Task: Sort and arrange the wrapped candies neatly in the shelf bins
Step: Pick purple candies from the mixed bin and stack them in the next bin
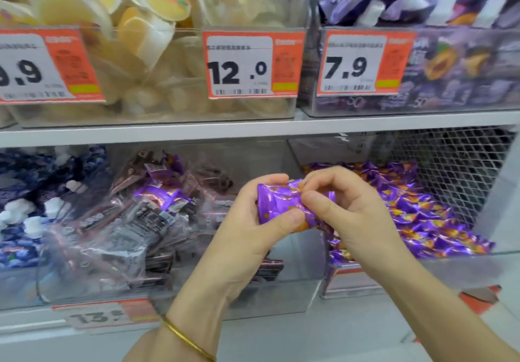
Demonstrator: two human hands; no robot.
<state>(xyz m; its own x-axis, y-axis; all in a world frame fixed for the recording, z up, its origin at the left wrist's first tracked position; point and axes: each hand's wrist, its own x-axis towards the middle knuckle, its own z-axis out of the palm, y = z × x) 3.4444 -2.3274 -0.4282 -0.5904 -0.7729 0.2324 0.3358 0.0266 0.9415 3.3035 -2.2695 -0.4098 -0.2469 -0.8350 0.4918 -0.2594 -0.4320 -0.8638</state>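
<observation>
At centre frame, a left hand (250, 221) and right hand (349, 215) are both gripping a shiny purple foil-wrapped candy bundle (281, 204) before a clear plastic bin (304, 299).

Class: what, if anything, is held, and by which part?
A purple wrapped candy: the left hand grips its left end, the right hand pinches its right end.

Glossy crinkled foil wraps the candy (281, 204) between left hand (247, 226) and right hand (354, 215); the bin (281, 298) behind them is clear smooth plastic, the wrist bangle (183, 339) shiny metal.
</observation>
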